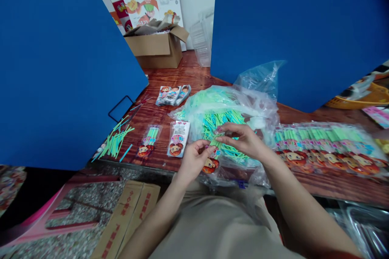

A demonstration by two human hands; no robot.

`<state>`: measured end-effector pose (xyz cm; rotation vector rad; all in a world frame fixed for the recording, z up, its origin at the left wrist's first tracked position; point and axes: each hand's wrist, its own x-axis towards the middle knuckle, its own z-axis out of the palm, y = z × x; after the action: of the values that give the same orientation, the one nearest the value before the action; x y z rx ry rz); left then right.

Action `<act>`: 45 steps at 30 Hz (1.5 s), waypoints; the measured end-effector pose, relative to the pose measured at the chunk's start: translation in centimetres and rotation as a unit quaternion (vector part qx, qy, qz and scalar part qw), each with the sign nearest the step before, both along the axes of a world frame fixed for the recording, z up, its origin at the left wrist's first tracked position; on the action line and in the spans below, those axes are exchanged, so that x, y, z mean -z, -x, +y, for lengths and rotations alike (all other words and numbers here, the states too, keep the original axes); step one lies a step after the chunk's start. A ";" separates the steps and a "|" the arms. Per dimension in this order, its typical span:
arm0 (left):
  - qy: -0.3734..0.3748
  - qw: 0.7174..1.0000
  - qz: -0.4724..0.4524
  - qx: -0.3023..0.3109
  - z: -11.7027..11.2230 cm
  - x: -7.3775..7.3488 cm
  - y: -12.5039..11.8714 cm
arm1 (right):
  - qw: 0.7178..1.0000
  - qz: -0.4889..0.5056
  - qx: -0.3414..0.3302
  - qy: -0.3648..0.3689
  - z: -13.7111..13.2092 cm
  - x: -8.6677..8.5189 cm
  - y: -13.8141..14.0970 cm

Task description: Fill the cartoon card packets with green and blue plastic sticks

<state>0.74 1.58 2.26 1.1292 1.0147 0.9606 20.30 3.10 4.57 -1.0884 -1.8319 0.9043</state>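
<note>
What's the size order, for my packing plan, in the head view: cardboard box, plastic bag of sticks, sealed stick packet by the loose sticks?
The plastic bag of sticks and cardboard box look close, and the box is farther off: unranked. Smallest: the sealed stick packet.

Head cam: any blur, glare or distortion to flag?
Head view: wide-angle distortion bends the table toward the edges; glare shows on the plastic bag; the packets at right look soft; the left hand and right hand look reasonably sharp.
</note>
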 end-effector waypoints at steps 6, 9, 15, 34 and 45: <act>0.047 0.997 -0.045 -0.037 -0.1 0.5 -0.5 | 0.990 0.117 0.052 0.058 -0.3 0.6 0.8; 0.077 0.993 -0.072 -0.046 -0.2 0.5 -0.7 | 0.972 0.198 0.046 0.114 -0.6 1.0 1.6; 0.098 0.992 -0.072 -0.029 -0.2 0.6 -0.7 | 0.972 0.192 0.061 0.118 -1.2 1.9 3.0; 0.105 0.994 -0.023 0.005 -0.1 0.5 0.4 | 0.944 0.264 0.092 0.175 -0.4 1.5 2.7; 0.175 0.982 -0.074 0.008 0.2 1.1 1.2 | 0.913 0.296 0.159 0.231 -0.4 2.1 2.8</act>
<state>-0.42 1.74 1.15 0.7609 1.0054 0.8012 17.52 2.67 2.49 -1.1775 -0.9321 1.3268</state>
